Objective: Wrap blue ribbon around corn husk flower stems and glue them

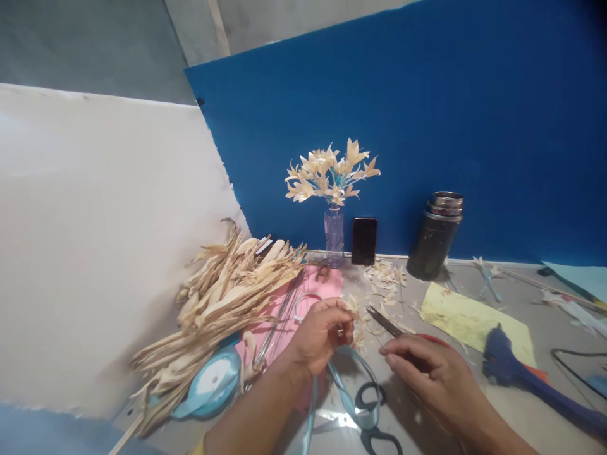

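My left hand is closed in a pinch over the table, with pale husk shavings at or just behind its fingertips. I cannot make out what, if anything, it pinches. My right hand is shut on a pair of red-handled scissors, whose dark blades point up and left toward the left fingers. Below the hands, a light blue ribbon loops over a second pair of scissors with black handles. A roll of blue ribbon lies left of my left forearm.
Dried corn husks are heaped at left beside wires on pink paper. Behind stand a clear vase of husk flowers, a phone and a dark flask. Yellow paper and a blue glue gun lie right.
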The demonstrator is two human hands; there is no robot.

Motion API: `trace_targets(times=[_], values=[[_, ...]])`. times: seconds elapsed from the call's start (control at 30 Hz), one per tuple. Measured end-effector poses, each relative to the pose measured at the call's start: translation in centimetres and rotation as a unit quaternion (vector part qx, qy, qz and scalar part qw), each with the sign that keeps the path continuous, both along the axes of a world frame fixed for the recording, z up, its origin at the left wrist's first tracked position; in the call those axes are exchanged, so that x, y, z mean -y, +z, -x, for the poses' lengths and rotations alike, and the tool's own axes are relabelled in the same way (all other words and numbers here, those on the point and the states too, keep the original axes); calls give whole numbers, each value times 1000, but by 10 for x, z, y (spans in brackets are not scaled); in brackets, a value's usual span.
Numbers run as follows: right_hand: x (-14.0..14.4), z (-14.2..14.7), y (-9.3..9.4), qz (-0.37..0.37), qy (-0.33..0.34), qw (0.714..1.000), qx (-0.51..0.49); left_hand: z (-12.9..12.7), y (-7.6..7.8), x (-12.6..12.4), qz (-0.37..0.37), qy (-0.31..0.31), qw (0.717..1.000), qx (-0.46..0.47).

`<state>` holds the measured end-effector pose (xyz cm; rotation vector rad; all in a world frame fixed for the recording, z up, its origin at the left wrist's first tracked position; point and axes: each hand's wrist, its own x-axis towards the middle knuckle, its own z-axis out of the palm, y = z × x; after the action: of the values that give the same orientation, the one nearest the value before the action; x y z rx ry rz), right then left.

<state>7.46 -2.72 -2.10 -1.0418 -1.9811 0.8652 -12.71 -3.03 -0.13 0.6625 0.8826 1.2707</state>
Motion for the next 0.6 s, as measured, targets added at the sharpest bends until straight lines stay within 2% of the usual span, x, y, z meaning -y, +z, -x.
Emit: trace_targets(times=[0.4,0.5,0.6], values=[[1,-2,-1,-5,-18,1000,-24,-1,-5,-1,-5,-19,1000,-25],[-3,-5,-3,12,-42,999,-33,1,-5,-6,6,-11,999,-46],[-11,-12,-5,33,-97,992,-73,4,4,-19,24,2,996,-85]])
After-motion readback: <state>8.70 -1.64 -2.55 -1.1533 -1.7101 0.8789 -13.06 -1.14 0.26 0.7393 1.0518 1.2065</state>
